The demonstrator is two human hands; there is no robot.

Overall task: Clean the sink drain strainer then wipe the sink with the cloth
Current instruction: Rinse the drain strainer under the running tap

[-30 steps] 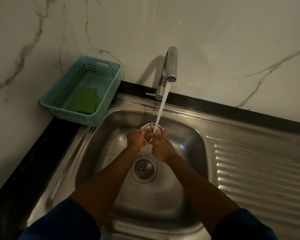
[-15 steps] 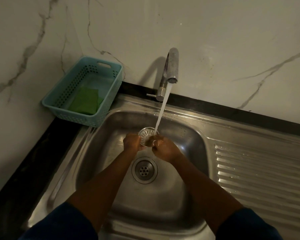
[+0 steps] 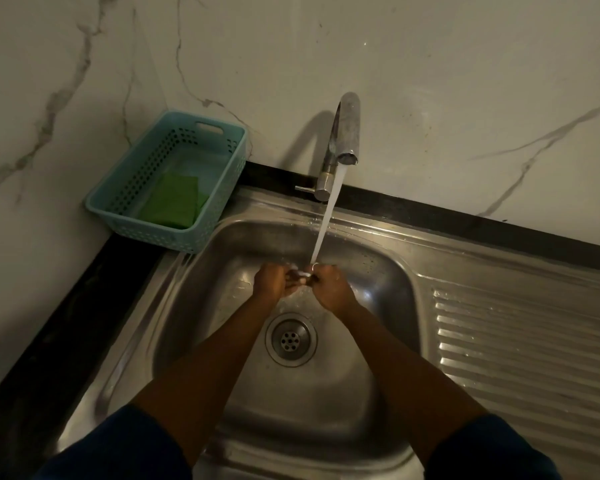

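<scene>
**Step in hand (judged):** rinsing the strainer under running water. The wiping is not yet begun.

**Hands:** left hand (image 3: 272, 284) and right hand (image 3: 334, 289) are knuckles up with the fingers curled inward. Both pinch the small round metal sink drain strainer (image 3: 301, 276), which sits between them, mostly hidden by the fingers.

**Water:** a white stream of tap water (image 3: 324, 223) falls from the curved chrome tap (image 3: 345, 133) beyond the hands. It lands at the right hand's fingertips, on the strainer.

**Doing it well (judged):**
- Turn the strainer so the stream passes through the holes from both faces.
- Rub the holes with the thumbs.
- Hold it low in the bowl to limit splashing.
- Grip firmly, as wet metal is likely to be slippery.

**Containers**
1. Stainless steel sink bowl (image 3: 194, 306): lies under and around both hands.
   - Contents: running water and splashes.
   - The round drain opening (image 3: 290, 339) lies uncovered, just nearer the person than the hands, between the forearms.
2. Teal perforated plastic basket (image 3: 222, 174): beyond and left of the left hand, well apart from it. It stands on the black counter edge (image 3: 66, 323) in the wall corner.
   - Contents: one folded green cloth (image 3: 174, 200), lying flat on the basket floor. This is probably the one meant for the wiping, though it may be a scouring pad.
3. Ribbed steel draining board (image 3: 516, 341): right of the right hand, with water droplets on it.
</scene>
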